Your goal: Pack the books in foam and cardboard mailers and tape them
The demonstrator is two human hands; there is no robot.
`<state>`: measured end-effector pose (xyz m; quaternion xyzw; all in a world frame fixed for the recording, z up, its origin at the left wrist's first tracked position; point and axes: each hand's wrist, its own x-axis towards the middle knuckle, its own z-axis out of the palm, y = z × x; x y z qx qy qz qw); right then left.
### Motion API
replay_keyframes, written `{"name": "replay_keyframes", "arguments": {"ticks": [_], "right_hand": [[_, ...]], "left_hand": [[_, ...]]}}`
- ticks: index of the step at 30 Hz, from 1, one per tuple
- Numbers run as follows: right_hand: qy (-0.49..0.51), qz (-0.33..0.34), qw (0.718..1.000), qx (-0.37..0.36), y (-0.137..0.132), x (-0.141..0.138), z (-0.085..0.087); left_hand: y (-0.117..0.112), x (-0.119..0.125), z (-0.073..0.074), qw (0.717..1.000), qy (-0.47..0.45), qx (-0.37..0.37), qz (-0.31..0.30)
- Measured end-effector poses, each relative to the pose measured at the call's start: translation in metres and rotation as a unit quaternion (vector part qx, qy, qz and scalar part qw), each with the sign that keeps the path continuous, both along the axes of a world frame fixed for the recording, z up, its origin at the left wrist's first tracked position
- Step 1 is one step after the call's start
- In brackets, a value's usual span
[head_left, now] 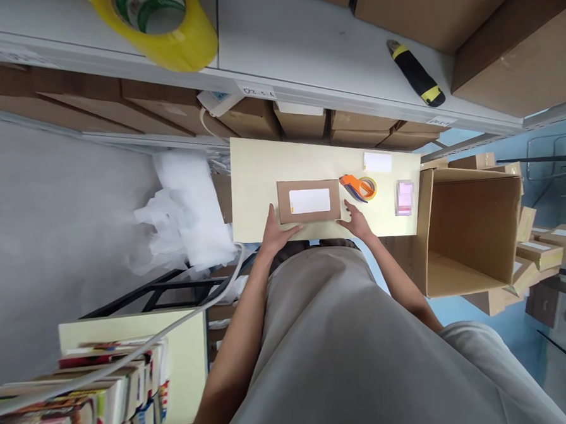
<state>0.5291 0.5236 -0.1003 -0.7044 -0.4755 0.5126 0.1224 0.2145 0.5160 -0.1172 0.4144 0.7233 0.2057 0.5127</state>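
A small brown cardboard parcel (308, 200) with a white label lies on the pale yellow table (253, 182). My left hand (277, 230) rests at its near left corner with the thumb up along the left side and the fingers spread. At the near right corner is my right hand (356, 222), fingers stretched out against the edge. Neither hand lifts the parcel.
An orange tape dispenser (358, 187), a white label sheet (378, 161) and a pink item (405, 197) lie right of the parcel. A large open cardboard box (468, 227) stands beside the table. Overhead shelf holds yellow tape (164, 25) and a utility knife (415, 73). Books (84, 393) stacked lower left.
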Motion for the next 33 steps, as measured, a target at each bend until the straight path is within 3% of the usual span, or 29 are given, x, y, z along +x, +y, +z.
{"name": "replay_keyframes", "arguments": {"ticks": [4,9,13,17,21,25,29,33], "right_hand": [[-0.138,0.008,0.986,0.091,0.011,0.023,-0.006],[-0.285,0.095,0.949,0.093,0.037,0.029,-0.026],[-0.305,0.089,0.944,0.087,0.048,0.024,-0.040],[-0.276,0.060,0.952,0.122,0.048,0.026,-0.036],[-0.180,-0.047,0.957,0.223,0.048,0.030,-0.005],[-0.042,-0.110,0.938,0.325,0.061,0.019,0.055],[0.051,-0.089,0.914,0.392,0.098,0.001,0.120],[0.050,0.010,0.889,0.455,0.164,-0.014,0.164]], "left_hand": [[0.011,0.012,0.009,0.996,0.057,0.075,-0.011],[0.034,0.042,0.014,0.981,0.091,0.165,-0.043],[0.045,0.076,0.026,0.969,0.095,0.217,-0.074],[0.049,0.116,0.044,0.967,0.052,0.226,-0.104],[0.058,0.152,0.061,0.974,-0.044,0.181,-0.127],[0.081,0.171,0.092,0.968,-0.141,0.199,-0.052],[0.116,0.166,0.138,0.939,-0.189,0.286,0.024],[0.165,0.145,0.177,0.915,-0.219,0.336,0.041]]}}
